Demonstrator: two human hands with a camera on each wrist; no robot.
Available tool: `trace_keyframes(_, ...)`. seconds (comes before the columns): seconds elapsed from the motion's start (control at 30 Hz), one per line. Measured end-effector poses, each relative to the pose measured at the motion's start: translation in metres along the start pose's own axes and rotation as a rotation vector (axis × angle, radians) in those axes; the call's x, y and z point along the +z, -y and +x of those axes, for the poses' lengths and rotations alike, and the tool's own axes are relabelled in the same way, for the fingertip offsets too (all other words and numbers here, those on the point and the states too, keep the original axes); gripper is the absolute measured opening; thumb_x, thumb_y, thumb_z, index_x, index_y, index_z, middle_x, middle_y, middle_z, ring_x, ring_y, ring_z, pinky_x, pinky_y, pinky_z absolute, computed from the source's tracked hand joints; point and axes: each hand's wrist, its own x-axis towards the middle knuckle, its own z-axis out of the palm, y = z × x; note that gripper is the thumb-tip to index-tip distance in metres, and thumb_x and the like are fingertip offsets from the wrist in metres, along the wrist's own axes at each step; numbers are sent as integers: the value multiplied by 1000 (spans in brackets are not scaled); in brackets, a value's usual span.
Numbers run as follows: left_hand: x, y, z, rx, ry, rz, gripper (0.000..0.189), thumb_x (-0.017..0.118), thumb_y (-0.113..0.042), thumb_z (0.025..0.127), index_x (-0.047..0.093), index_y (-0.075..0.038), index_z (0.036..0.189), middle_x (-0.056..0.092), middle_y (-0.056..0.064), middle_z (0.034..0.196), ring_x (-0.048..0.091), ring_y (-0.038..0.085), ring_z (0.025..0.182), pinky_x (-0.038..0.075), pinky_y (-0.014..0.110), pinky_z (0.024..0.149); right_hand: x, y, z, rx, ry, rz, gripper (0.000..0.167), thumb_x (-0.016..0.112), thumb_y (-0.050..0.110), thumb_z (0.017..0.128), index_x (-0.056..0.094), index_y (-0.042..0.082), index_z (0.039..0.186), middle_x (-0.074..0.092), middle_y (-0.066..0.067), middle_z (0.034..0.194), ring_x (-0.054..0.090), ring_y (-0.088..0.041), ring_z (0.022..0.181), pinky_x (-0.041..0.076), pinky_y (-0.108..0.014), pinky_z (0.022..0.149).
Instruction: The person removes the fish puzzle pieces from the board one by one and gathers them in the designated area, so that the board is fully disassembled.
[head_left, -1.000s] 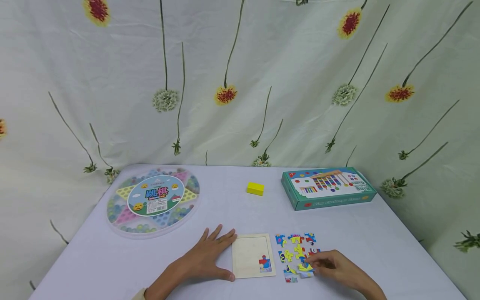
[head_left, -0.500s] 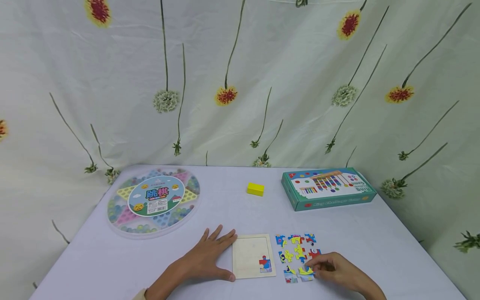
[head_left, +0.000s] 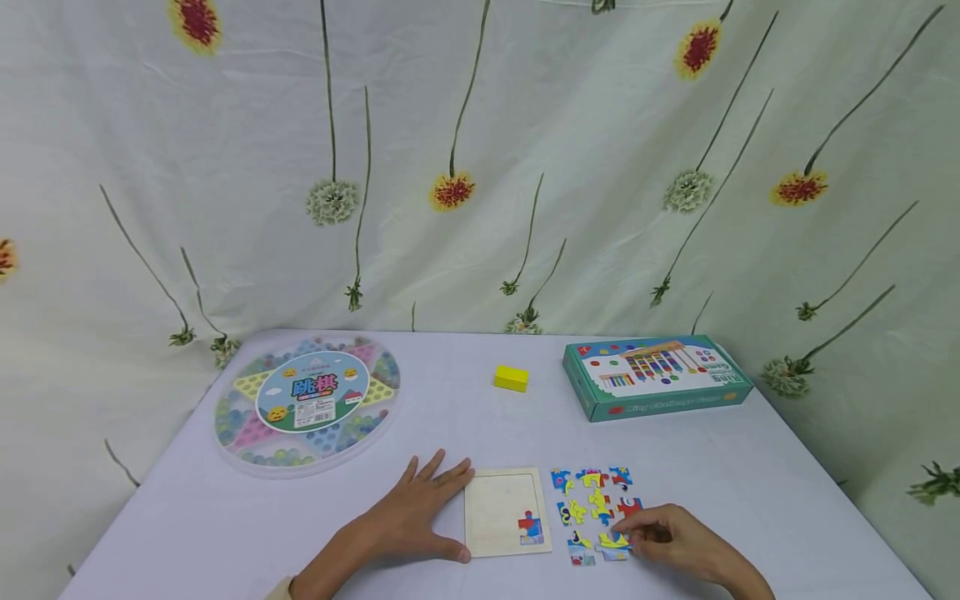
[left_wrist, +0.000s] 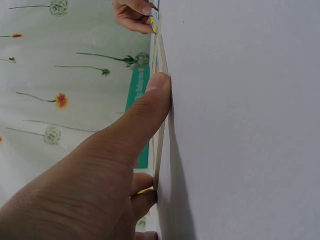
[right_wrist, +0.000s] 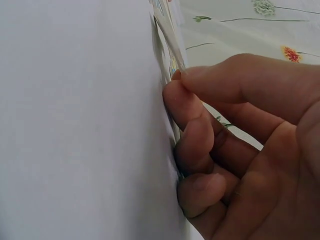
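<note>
My left hand [head_left: 416, 517] lies with spread fingers at the left side of a square wooden puzzle tray [head_left: 491, 504], its fingertips and thumb touching the edge. One red and blue puzzle piece [head_left: 530, 528] sits in the tray's lower right corner. To the right, my right hand [head_left: 678, 540] pinches a yellow and blue jigsaw piece [head_left: 613, 545] between thumb and fingers. In the right wrist view this thin piece [right_wrist: 171, 42] stands tilted up at the thumb tip. Several loose pieces [head_left: 598, 503] lie in rough rows beside the tray.
A round Chinese checkers set [head_left: 311, 392] lies at the back left of the white-covered table [head_left: 450, 425]. A yellow block [head_left: 511, 378] stands at the back middle. The green game box [head_left: 656, 375] is at the back right, before a flowered cloth [head_left: 585, 125].
My right hand has shifted slightly towards me and right, with the yellow and blue jigsaw piece at its fingertips. The left hand and the tray have stayed put.
</note>
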Motion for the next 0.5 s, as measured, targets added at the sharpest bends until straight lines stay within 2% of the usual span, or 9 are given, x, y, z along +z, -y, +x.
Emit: trace_keyframes(0.5, 0, 1, 1, 0, -1, 5, 106, 64, -75, 68, 33, -15, 150, 27, -1, 158, 10, 37, 146, 3, 62, 115, 0, -1, 0, -3, 0, 8, 27, 56, -3, 86, 71, 3, 107, 59, -1, 88, 50, -2, 70, 39, -14, 57)
